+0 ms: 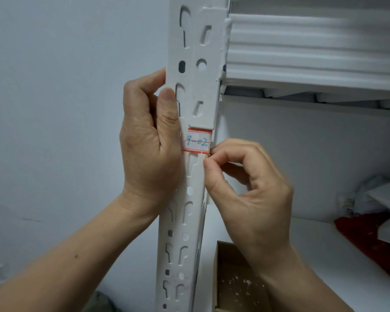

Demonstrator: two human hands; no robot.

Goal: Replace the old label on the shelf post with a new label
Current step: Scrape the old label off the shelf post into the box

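Observation:
A white slotted metal shelf post runs up the middle of the view. Stuck on it is a small white label with red stripes and blue handwriting. My left hand grips the post from its left side, thumb lying up along the front just left of the label. My right hand has curled fingers; its thumb and forefinger pinch at the label's lower right corner, where the edge looks slightly frayed.
White shelf boards extend right from the post. On the lower shelf sit an open cardboard box with white scraps inside, a red item and white packages. A plain wall fills the left.

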